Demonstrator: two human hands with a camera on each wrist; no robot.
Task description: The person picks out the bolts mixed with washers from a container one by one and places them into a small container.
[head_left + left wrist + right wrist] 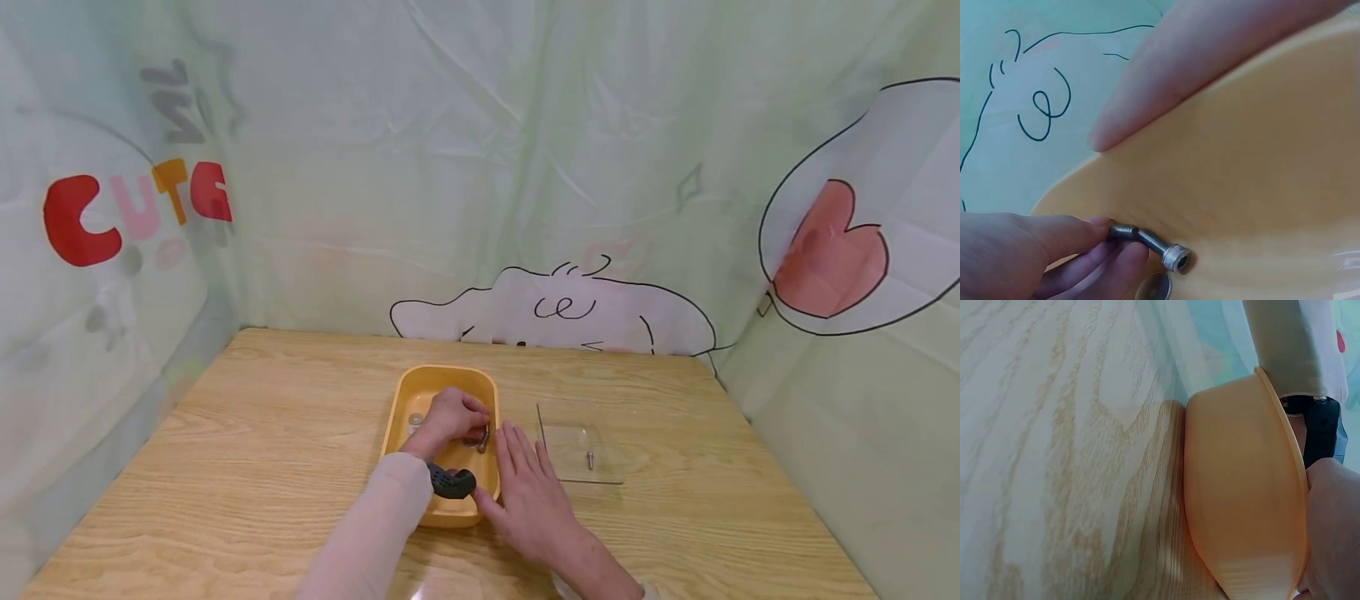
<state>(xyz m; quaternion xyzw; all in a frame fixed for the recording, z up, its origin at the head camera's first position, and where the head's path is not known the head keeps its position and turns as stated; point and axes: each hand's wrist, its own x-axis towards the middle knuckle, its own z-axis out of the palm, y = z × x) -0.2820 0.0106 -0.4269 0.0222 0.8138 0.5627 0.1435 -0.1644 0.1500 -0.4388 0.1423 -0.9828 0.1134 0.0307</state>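
Observation:
Inside a yellow plastic bin (395, 408) my left hand (453, 412) reaches down near the right wall. Its thumb and fingers pinch a small metal bolt (1124, 231). Against it lies a second bolt, whose socket head (1177, 257) faces the camera. Just below is a round metal piece (1155, 286), partly hidden by the fingers. My right hand (528, 500) rests along the bin's right rim with its fingers straight. Its thumb reaches to the rim near the left wrist's black strap (452, 482).
A clear plastic tray (577, 481) stands on the wooden table (300, 433) to the right, with one bolt (590, 460) in it. A pale cylindrical item (415, 422) lies at the bin's left side. Printed curtains (465, 167) close off the back and sides.

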